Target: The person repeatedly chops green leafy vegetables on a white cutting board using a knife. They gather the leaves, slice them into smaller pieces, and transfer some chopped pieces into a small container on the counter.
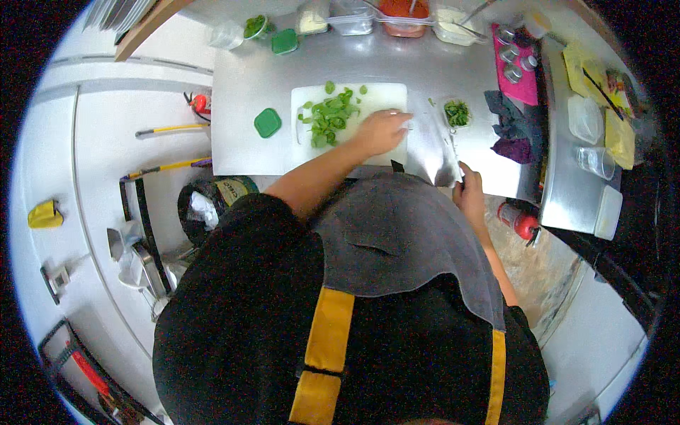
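Note:
A white cutting board (pixel 389 97) lies on the steel counter, with a loose heap of green leaves (pixel 330 119) on its left part. My left hand (pixel 383 132) is above the board's right part, its fingers stretched toward the right edge, with nothing visible in them. Just past the board's right side, my right hand (pixel 470 190) is closed round the handle of a knife (pixel 452 157). The blade points away from me, and its outline blends into the shiny steel. Beyond it stands a small clear container (pixel 467 125) of chopped green leaves.
Green lids (pixel 268 122) lie left of the board. Along the back stand tubs, including one with red sauce (pixel 404 21). To the right are a pink mat (pixel 511 67) with small metal tins and dark cloths (pixel 504 113). A fire extinguisher (pixel 518 221) stands below.

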Action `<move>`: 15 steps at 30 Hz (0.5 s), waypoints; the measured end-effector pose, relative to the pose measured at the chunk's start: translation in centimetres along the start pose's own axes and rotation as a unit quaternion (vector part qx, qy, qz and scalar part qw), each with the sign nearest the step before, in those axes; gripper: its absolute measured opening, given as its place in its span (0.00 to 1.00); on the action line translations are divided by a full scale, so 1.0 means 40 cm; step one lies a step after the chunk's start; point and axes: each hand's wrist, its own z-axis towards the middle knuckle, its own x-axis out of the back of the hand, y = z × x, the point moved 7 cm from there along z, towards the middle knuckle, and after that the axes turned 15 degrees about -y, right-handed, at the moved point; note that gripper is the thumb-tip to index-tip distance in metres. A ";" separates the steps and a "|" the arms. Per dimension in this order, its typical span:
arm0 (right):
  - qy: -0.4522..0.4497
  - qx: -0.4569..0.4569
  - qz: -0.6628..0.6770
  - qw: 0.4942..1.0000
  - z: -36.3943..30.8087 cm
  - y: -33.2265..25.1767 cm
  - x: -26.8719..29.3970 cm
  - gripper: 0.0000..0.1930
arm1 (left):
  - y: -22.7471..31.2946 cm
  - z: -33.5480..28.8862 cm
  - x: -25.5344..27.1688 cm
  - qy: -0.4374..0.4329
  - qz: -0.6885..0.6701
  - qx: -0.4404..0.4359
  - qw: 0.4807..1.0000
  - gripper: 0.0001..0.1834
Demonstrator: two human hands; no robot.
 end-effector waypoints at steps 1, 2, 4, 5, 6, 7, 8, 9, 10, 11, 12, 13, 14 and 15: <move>-0.024 0.015 -0.005 1.000 0.021 -0.010 -0.031 0.29 | -0.048 -0.072 0.026 0.041 0.025 0.021 0.999 0.20; -0.031 0.011 -0.041 0.999 0.052 -0.022 -0.060 0.28 | -0.095 -0.146 0.053 0.081 0.053 0.043 0.994 0.16; -0.055 0.033 -0.077 0.995 0.104 -0.051 -0.101 0.27 | -0.224 -0.276 0.077 0.063 0.041 0.179 0.981 0.13; -0.069 0.033 -0.096 0.992 0.128 -0.067 -0.125 0.26 | -0.264 -0.338 0.102 0.089 0.062 0.197 0.974 0.12; -0.077 0.012 -0.142 0.987 0.153 -0.078 -0.142 0.25 | -0.296 -0.388 0.125 0.120 0.084 0.210 0.967 0.12; -0.076 0.009 -0.179 0.981 0.175 -0.094 -0.152 0.25 | -0.328 -0.424 0.134 0.121 0.074 0.230 0.963 0.12; -0.066 0.017 -0.212 0.975 0.196 -0.115 -0.161 0.25 | -0.355 -0.455 0.140 0.123 0.064 0.249 0.959 0.12; -0.059 0.021 -0.248 0.967 0.212 -0.132 -0.169 0.25 | -0.375 -0.479 0.145 0.129 0.054 0.264 0.954 0.13; -0.060 0.017 -0.257 0.964 0.227 -0.144 -0.175 0.25 | -0.392 -0.476 0.144 0.095 0.064 0.265 0.958 0.17; -0.062 0.008 -0.267 0.962 0.240 -0.155 -0.183 0.25 | -0.391 -0.473 0.149 0.112 0.066 0.240 0.962 0.17; -0.064 -0.004 -0.276 0.959 0.250 -0.165 -0.190 0.25 | -0.392 -0.459 0.151 0.119 0.064 0.225 0.965 0.17; -0.048 -0.011 -0.303 0.952 0.256 -0.181 -0.194 0.25 | -0.396 -0.444 0.152 0.119 0.057 0.216 0.967 0.18; -0.033 -0.019 -0.329 0.944 0.261 -0.197 -0.199 0.25 | -0.398 -0.429 0.154 0.120 0.045 0.201 0.971 0.17; -0.014 -0.021 -0.363 0.932 0.267 -0.220 -0.205 0.24 | -0.403 -0.415 0.154 0.114 0.029 0.191 0.974 0.16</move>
